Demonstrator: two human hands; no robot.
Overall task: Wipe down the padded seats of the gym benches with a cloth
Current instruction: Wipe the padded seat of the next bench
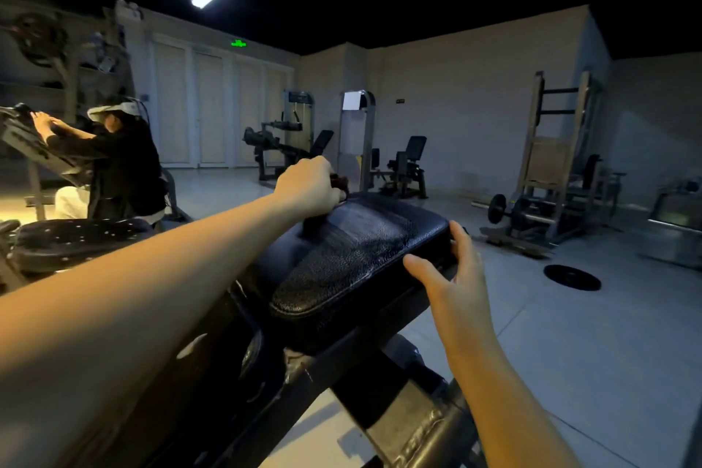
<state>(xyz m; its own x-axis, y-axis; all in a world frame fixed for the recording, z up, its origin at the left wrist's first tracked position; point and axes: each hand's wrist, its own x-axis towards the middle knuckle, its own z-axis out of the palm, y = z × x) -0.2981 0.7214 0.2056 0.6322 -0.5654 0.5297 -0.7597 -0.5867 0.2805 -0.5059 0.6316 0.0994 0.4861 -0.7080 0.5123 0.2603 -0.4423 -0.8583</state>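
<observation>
A black padded bench seat (353, 258) on a dark metal frame fills the middle of the view. My left hand (307, 184) grips a dark cloth (339, 182) bunched at the pad's far left corner, with most of the cloth hidden under the fingers. My right hand (454, 270) holds the pad's right edge, thumb on top and fingers wrapped over the side. The pad's surface shows a damp sheen near the far end.
Another black padded seat (76, 239) stands at the left. Behind it a person in black (121, 163) works at a machine. Gym machines (399, 167) line the back wall; a rack with a barbell (551, 194) and a loose weight plate (571, 277) lie on the floor at the right.
</observation>
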